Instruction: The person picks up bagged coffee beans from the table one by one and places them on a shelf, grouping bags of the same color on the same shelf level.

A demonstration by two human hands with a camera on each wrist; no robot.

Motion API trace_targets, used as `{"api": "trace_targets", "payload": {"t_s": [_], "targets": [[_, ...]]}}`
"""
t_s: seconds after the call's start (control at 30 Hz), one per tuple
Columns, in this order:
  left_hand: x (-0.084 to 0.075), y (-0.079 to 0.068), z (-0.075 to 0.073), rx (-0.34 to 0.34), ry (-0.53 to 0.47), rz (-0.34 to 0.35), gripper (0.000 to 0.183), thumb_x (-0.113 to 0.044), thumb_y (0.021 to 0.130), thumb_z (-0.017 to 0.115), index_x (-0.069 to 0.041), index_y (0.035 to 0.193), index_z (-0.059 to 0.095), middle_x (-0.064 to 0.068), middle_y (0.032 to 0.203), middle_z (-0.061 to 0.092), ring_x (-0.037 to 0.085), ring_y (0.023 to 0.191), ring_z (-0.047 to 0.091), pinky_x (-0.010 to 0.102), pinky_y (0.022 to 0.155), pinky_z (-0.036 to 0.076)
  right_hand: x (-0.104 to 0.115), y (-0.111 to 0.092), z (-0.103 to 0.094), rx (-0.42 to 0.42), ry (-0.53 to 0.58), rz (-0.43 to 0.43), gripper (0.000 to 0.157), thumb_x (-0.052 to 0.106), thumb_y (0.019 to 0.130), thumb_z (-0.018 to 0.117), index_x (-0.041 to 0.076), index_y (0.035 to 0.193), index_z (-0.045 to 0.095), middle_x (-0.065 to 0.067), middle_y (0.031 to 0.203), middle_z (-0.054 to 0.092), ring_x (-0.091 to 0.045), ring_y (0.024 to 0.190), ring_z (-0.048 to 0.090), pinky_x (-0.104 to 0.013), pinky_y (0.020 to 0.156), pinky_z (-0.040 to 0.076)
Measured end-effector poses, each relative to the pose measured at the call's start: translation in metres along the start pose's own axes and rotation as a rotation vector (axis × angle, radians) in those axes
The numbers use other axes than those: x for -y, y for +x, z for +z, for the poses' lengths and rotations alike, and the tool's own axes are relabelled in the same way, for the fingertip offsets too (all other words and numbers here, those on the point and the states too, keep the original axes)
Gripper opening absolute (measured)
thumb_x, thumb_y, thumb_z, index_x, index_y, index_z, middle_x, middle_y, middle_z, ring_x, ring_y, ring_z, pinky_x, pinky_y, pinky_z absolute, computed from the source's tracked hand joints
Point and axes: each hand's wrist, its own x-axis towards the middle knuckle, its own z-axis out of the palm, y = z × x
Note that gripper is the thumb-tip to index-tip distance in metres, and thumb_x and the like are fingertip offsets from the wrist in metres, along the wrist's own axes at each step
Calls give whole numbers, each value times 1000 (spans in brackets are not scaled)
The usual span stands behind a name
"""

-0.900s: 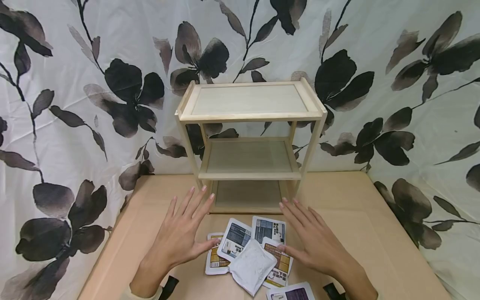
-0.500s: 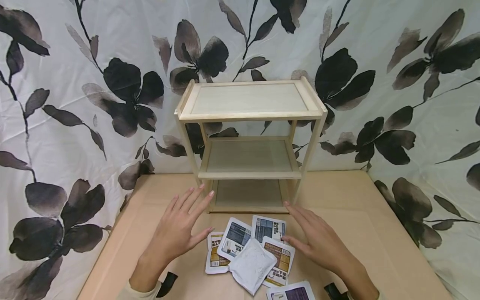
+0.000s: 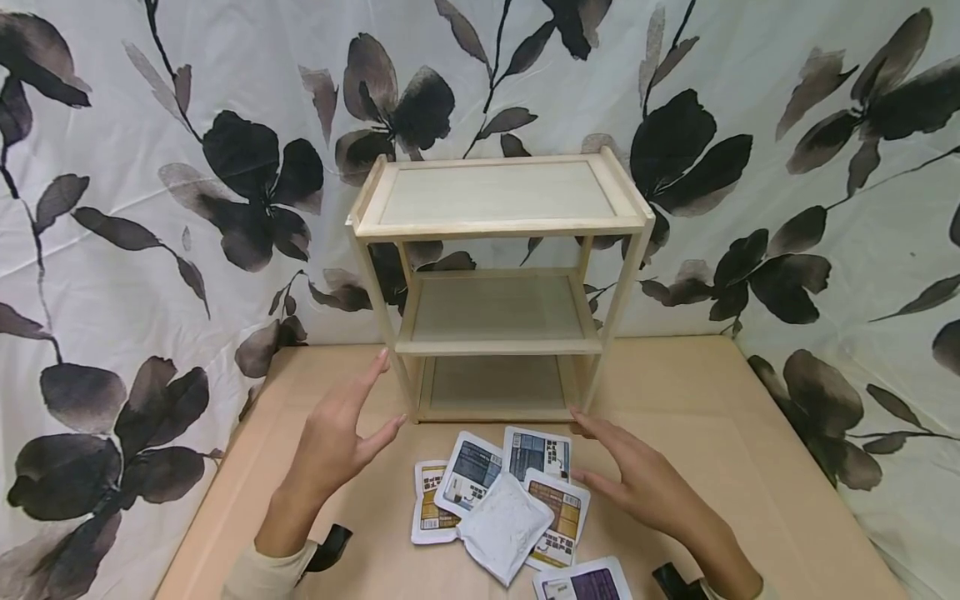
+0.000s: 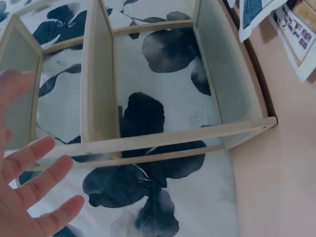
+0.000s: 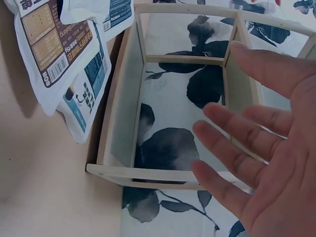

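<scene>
Both hands hold nothing. In the head view my left hand (image 3: 337,433) hovers left of the packets, its fingers extended toward the front left leg of a small three-tier wooden shelf (image 3: 498,346). My right hand (image 3: 637,475) is at the right, fingertips just past the edge of a brown-labelled packet (image 3: 567,500). Several flat snack-like packets lie in a loose pile, with a plain white packet (image 3: 504,525) on top and a blue-labelled packet (image 3: 471,471) partly under it. The left wrist view shows spread fingers (image 4: 59,173) beside the shelf; so does the right wrist view, with fingers (image 5: 232,153) apart.
The shelf stands at the back of a light wood-coloured table (image 3: 720,433), against a white cloth (image 3: 480,75) printed with dark flowers. A purple-labelled packet (image 3: 592,583) lies at the front edge of the view, apart from the pile's middle.
My left hand has drawn away to the left and turned onto its edge. The right hand has turned likewise and shifted slightly right. Packets and shelf have stayed in place.
</scene>
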Motion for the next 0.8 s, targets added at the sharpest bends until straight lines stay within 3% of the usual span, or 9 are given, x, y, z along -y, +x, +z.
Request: {"api": "trace_targets", "payload": {"t_s": [0.2,0.3,0.43,0.6,0.8], "targets": [[12,5,-1,-43,-115,-104,93,-15,78,83,-10,158,36,9,130,66,28,116,65,40,98,48,-8,1,0,66,153,-25,74,29,90,79,16,154,44,5,132,66,-20,120,65,-50,98,52],[17,9,-1,-64,-175,-139,95,-6,76,85,-9,158,35,11,129,66,31,112,67,46,94,51,-12,1,-1,104,227,-22,68,30,91,77,12,150,48,9,131,66,-19,119,65,-47,98,52],[20,19,-2,-92,-261,-187,92,3,77,84,-7,156,37,16,131,64,36,110,67,57,89,53,-16,2,-1,153,312,-25,59,25,91,78,15,144,54,11,129,66,-18,118,65,-43,98,52],[27,29,1,-115,-362,-251,92,8,79,82,-13,157,38,17,135,61,38,111,67,60,88,53,-19,2,0,217,375,-32,55,33,92,76,21,142,56,11,125,67,-19,117,65,-42,99,52],[38,41,6,-106,-521,-296,91,7,85,76,-27,159,34,12,143,56,35,121,62,51,96,52,-19,-2,1,335,449,3,50,36,93,74,24,139,58,6,124,69,-20,116,65,-33,100,51]]}}
